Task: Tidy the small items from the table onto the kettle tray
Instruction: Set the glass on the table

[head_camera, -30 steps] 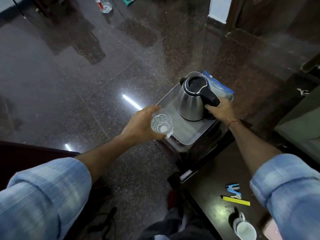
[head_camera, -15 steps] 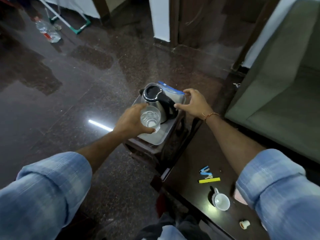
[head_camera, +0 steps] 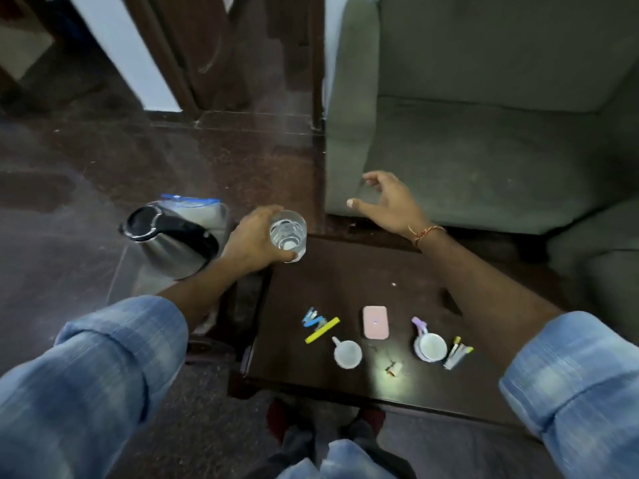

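Observation:
My left hand (head_camera: 254,238) grips a clear drinking glass (head_camera: 288,234) between the steel kettle (head_camera: 171,245) and the dark table's (head_camera: 345,281) far left corner. The kettle stands on its grey tray (head_camera: 147,278) left of the table. My right hand (head_camera: 387,202) hovers open over the table's far edge, holding nothing. Along the table's near part lie a blue stapler (head_camera: 314,319), a yellow marker (head_camera: 322,330), a white cup (head_camera: 346,353), a pink case (head_camera: 375,322), a second cup (head_camera: 430,346) with a purple clip (head_camera: 419,324), some pens (head_camera: 457,352) and a small cork-like piece (head_camera: 394,369).
A grey-green sofa (head_camera: 484,133) stands just behind and right of the table. A blue-edged plastic bag (head_camera: 197,205) sits behind the kettle. Polished dark floor (head_camera: 69,202) spreads to the left; a door frame (head_camera: 179,63) rises at the back. My knees show at the bottom.
The view has swung right from the tray to the table. My right hand has left the tray's edge and opened over the table. My left hand carried the glass off the tray toward the table corner.

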The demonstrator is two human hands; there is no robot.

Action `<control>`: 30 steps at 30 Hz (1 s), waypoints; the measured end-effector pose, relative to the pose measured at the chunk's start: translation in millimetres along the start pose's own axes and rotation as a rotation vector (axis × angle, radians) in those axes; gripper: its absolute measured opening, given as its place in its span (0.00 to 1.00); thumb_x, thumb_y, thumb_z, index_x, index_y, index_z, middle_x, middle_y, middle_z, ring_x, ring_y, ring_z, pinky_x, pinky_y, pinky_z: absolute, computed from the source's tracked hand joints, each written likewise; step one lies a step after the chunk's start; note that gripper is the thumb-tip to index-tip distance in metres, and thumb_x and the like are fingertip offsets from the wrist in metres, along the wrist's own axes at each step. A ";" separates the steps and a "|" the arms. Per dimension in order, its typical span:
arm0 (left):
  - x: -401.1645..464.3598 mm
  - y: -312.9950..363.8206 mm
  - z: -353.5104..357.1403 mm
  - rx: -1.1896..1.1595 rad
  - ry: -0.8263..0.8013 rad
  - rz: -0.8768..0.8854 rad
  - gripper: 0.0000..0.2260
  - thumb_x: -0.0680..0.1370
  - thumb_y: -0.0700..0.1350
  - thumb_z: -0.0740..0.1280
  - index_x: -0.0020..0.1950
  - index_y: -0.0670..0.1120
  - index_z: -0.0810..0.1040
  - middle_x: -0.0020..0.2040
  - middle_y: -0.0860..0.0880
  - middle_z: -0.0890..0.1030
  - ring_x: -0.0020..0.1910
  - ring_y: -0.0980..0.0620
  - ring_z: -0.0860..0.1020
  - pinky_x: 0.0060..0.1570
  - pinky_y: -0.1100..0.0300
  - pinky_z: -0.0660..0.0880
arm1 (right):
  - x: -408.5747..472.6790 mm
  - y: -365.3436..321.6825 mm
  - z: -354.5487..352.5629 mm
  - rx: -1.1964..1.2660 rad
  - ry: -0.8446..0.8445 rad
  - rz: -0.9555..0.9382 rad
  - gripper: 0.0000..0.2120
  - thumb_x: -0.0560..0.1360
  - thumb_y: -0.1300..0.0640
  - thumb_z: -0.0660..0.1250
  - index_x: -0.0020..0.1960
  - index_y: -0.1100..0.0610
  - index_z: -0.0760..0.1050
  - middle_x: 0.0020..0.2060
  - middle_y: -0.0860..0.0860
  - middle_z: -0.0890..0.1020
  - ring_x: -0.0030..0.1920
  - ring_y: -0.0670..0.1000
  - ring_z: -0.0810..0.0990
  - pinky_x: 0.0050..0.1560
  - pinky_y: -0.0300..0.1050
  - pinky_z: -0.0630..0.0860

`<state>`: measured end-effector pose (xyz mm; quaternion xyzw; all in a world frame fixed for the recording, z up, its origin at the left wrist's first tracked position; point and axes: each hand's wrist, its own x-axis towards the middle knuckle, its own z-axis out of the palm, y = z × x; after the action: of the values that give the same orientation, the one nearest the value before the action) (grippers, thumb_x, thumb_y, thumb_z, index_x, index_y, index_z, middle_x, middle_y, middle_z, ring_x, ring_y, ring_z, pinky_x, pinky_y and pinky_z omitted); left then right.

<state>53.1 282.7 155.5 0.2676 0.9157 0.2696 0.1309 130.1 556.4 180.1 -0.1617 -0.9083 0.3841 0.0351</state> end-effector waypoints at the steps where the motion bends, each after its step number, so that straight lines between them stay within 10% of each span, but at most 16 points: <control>1: 9.2 17.5 16.0 0.010 -0.030 0.018 0.43 0.58 0.58 0.80 0.71 0.49 0.70 0.67 0.51 0.74 0.65 0.51 0.73 0.64 0.56 0.71 | -6.3 21.5 -18.5 0.001 0.015 0.026 0.31 0.71 0.42 0.72 0.68 0.54 0.69 0.62 0.50 0.73 0.60 0.46 0.72 0.59 0.42 0.71; 13: 51.2 116.4 183.7 -0.137 -0.166 0.027 0.39 0.58 0.52 0.81 0.67 0.53 0.72 0.64 0.51 0.75 0.61 0.50 0.75 0.57 0.60 0.68 | -54.3 187.0 -88.0 0.049 0.161 0.243 0.26 0.76 0.43 0.66 0.68 0.57 0.71 0.60 0.51 0.76 0.56 0.49 0.75 0.58 0.41 0.70; 30: 79.4 80.3 328.0 -0.218 -0.278 -0.050 0.40 0.59 0.47 0.82 0.69 0.50 0.70 0.67 0.50 0.73 0.62 0.47 0.75 0.58 0.53 0.72 | -97.8 269.2 -30.2 0.026 0.188 0.356 0.17 0.78 0.63 0.62 0.66 0.61 0.72 0.60 0.57 0.77 0.62 0.55 0.76 0.66 0.50 0.71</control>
<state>147.4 523.3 -75.9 0.2638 0.8606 0.3243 0.2910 300.0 721.4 16.3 -0.3544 -0.8531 0.3792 0.0532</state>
